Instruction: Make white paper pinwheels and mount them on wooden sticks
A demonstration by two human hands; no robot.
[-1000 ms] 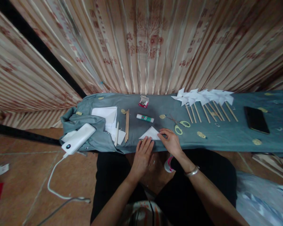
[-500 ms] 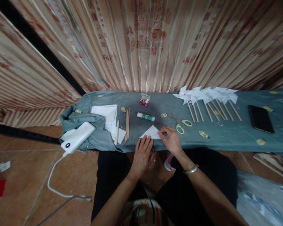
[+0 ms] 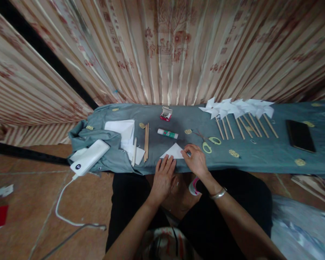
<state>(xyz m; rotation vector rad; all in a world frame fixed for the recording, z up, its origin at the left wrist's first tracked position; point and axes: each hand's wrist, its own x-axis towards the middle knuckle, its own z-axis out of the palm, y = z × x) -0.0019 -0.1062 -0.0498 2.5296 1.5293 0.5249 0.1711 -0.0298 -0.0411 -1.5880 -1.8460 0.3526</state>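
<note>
1. In the head view, your left hand (image 3: 164,177) lies with its fingers stretched flat on the lower edge of the white folded-paper triangle (image 3: 174,150), at lower centre of the frame; it presses rather than grips.
2. Your right hand (image 3: 196,159), fingers bent, covers the triangle's right corner. You cannot tell whether thumb and forefinger pinch the paper, because the hand hides the contact.
3. The small red cardboard box (image 3: 166,117), above centre, stands open; the shiny pieces inside are too small to make out.
4. The sheets of white paper (image 3: 121,129), left of centre, are partly covered by folds of the grey-green cloth (image 3: 260,159) with yellow patches. The heads of the white paper pinwheels (image 3: 213,108), right of centre, overlap, so their number is hard to read.
5. The clear plastic bag (image 3: 292,231) is cut off at lower right, its contents blurred.
6. Near the triangle lie a white-and-green cylindrical glue stick (image 3: 168,134), metal-bladed scissors with pale green looped handles (image 3: 205,140), and slim, straight wooden sticks (image 3: 146,142).
7. Behind, the beige, pleated fabric curtain (image 3: 141,54) carries reddish printed figures.
</note>
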